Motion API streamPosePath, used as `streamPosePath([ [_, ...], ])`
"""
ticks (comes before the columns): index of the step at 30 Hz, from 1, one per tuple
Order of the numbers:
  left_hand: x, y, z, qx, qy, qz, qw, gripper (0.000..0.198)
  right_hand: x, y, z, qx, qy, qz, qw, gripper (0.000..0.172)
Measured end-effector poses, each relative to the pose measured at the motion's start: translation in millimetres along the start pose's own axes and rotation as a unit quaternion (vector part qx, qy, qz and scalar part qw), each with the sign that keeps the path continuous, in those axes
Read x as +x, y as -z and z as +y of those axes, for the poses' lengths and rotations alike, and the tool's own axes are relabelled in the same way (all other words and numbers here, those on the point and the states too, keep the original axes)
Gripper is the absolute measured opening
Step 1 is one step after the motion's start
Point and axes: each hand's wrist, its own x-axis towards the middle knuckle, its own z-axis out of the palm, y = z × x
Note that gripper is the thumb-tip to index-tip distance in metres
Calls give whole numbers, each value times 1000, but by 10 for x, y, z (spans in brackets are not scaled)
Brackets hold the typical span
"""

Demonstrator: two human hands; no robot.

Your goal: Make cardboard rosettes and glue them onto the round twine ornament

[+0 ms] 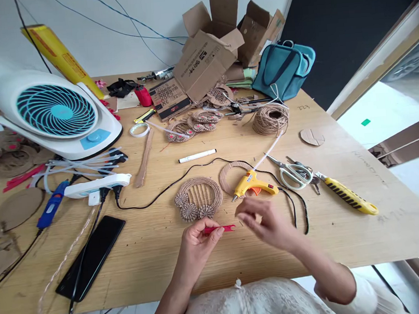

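My left hand (199, 245) pinches a narrow pinkish-red strip (229, 228) between thumb and fingers; the strip's free end, which looks notched, points right. Just beyond that end, my right hand (269, 222) is raised with its fingers curled together and slightly blurred. Whether it pinches something small, I cannot make out. A round twine-wrapped ring ornament (218, 195) with pleated cardboard rosettes lies flat right behind my left hand. Past my right hand, a yellow hot glue gun (253, 184) rests on its side, partly over a flat cardboard ring (225, 175).
Scissors (294, 175), keys (316, 185) and a yellow utility knife (350, 196) lie to the right. A twine ball (270, 118) and white marker (197, 156) sit farther back. At left are a phone (90, 258), power strip (97, 185) and fan (57, 115). The glue gun's cord crosses the table.
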Motion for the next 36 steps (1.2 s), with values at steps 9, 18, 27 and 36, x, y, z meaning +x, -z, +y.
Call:
streamPosePath([
  [9, 28, 1, -114, -42, 8, 37, 998, 32, -100, 937, 1092, -444, -271, 131, 844, 35],
  [18, 24, -3, -68, -93, 34, 63, 993, 28, -206, 1155, 847, -504, -323, 39, 800, 26],
  [27, 167, -121, 18, -247, 58, 46, 966, 30, -649, 696, 382, -62, -237, 136, 960, 38],
  [36, 221, -249, 326, -317, 67, 59, 944, 29, -386, -256, -216, 183, -177, -103, 962, 53],
])
